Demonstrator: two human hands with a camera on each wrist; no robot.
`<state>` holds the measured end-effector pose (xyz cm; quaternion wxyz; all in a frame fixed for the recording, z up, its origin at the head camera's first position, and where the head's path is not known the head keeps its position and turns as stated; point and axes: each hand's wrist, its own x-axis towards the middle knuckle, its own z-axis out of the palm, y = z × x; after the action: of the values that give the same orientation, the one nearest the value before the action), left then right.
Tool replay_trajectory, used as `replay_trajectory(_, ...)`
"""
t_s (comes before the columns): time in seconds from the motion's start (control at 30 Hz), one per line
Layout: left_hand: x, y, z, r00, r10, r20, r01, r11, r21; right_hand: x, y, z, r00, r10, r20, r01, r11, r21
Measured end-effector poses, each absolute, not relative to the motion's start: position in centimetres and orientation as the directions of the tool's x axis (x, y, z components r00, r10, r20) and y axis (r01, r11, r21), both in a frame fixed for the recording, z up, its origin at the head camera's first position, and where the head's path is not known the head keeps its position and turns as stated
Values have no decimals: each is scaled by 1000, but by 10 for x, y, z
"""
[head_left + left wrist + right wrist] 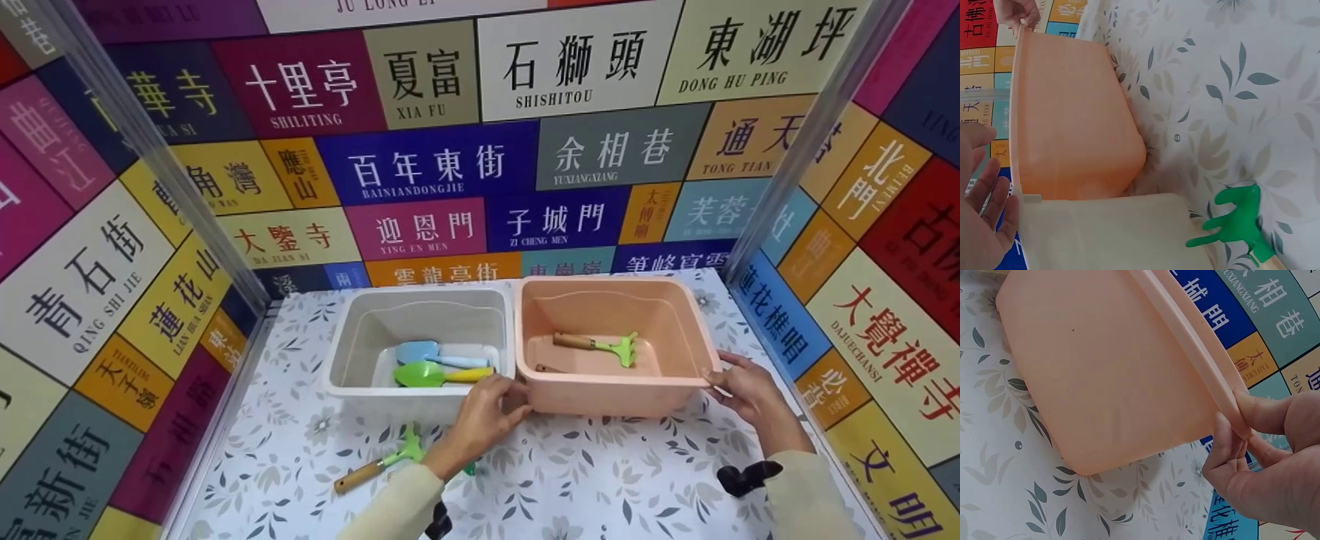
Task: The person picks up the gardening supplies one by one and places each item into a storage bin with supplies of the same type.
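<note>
My right hand (754,394) pinches the right front corner of the peach plastic basin (615,399) between thumb and fingers; the right wrist view shows the rim (1202,365) in that pinch. Where the two basins meet, my left hand (487,420) is at the front rims, its fingers (985,194) loosely bent and gripping nothing visible. The white basin (412,391) holds a blue toy shovel (417,351) and a green one (420,374) with a yellow handle. A green toy rake (624,349) with a wooden handle lies inside the peach basin, beside another partly hidden wooden handle (551,368).
On the flowered tablecloth (300,435), a green toy rake (360,475) lies in front of the white basin. Another green rake head (1241,216) is mostly hidden by my left arm in the head view. Panels with printed signs (442,161) enclose the table's back and sides.
</note>
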<state>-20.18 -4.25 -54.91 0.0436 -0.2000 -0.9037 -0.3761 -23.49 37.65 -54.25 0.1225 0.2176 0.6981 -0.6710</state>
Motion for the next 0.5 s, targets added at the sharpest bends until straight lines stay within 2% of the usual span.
replay_trajectory(0.27,-186,-61,-571,-904,324,278,425,633,647,-233,378,-541,-878,121,-464,463,-35,-886)
replay_trajectory(0.5,-177,-79,-596,-927,281,248,372,623,688,-234,376,-542,-879,123,-461,463,-12,-886)
